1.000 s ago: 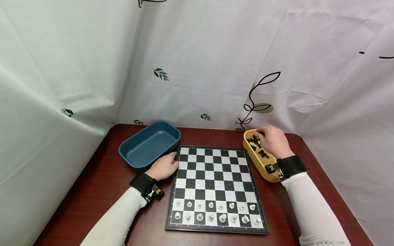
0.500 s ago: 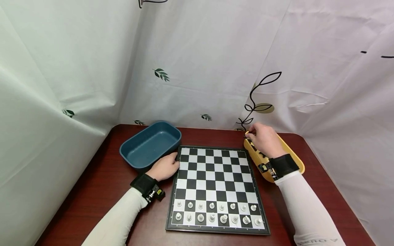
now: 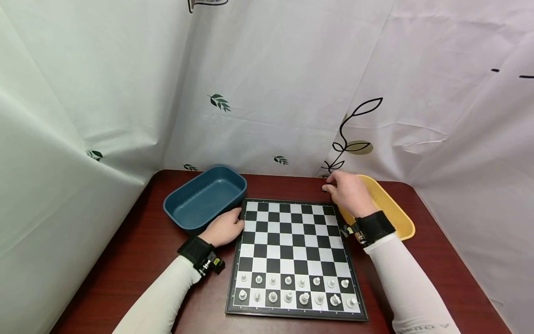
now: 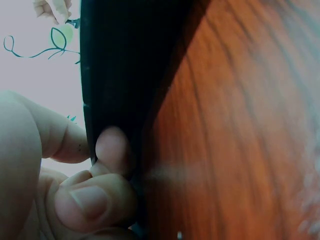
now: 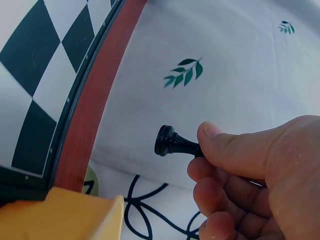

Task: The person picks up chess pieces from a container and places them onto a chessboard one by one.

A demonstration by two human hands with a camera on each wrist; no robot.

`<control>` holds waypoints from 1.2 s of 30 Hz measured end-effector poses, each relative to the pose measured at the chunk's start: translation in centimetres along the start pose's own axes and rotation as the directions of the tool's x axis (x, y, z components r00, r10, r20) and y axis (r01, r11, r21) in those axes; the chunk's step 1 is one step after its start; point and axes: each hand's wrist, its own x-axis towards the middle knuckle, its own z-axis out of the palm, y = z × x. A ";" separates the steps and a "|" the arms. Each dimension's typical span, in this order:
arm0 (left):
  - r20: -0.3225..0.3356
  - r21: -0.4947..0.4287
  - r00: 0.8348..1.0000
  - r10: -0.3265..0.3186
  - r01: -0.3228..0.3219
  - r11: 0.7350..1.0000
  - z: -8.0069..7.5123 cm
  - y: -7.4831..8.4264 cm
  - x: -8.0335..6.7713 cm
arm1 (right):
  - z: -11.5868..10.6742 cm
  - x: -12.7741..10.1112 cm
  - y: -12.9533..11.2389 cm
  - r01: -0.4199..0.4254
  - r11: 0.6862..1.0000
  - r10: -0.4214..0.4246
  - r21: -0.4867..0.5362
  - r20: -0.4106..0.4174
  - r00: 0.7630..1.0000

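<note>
My right hand (image 3: pixel 352 195) pinches a black chess piece (image 5: pixel 172 142) between thumb and fingers, over the far corner of the yellow box (image 3: pixel 394 211). In the right wrist view its round base points away from the hand, while its head is hidden in the fingers. At the left edge of the chessboard (image 3: pixel 280 239), my left hand (image 3: pixel 223 228) grips the black frame; the left wrist view shows its thumb and fingers (image 4: pixel 95 200) around that edge. Two rows of white chess pieces (image 3: pixel 304 298) stand upright on the board's near side.
A dark blue bin (image 3: pixel 182 217) stands at the back left, next to the left hand. The yellow box sits right of the board, partly hidden by the right hand and forearm. Behind the dark red table (image 3: pixel 283 184) hangs a white curtain (image 3: pixel 271 93) with leaf prints.
My right hand has risen out of the yellow box and moved left toward the board's far right corner, carrying the black chess piece. The left hand keeps its place on the board's edge.
</note>
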 end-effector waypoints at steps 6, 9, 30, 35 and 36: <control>0.000 0.004 1.000 0.007 -0.007 1.000 0.1 0.0 0.1 | 0.8 0.1 -0.6 0.027 1.000 -0.027 0.002 0.005 1.000; 0.000 0.008 1.000 0.012 -0.012 1.000 0.1 0.0 0.2 | 1.2 0.1 -0.9 0.049 0.999 -0.049 0.010 0.002 0.999; 0.014 0.007 1.000 -0.011 0.011 1.000 0.1 -0.1 0.2 | 3.6 -0.1 -2.9 0.109 0.993 -0.111 0.044 0.050 0.993; 0.014 0.006 1.000 -0.012 0.012 1.000 0.1 0.0 0.1 | 3.9 -0.1 -3.5 0.116 0.992 -0.119 0.043 0.070 0.990; 0.013 0.006 1.000 -0.012 0.012 1.000 0.1 0.0 0.1 | 4.0 -0.1 -3.6 0.119 0.992 -0.122 0.045 0.074 0.990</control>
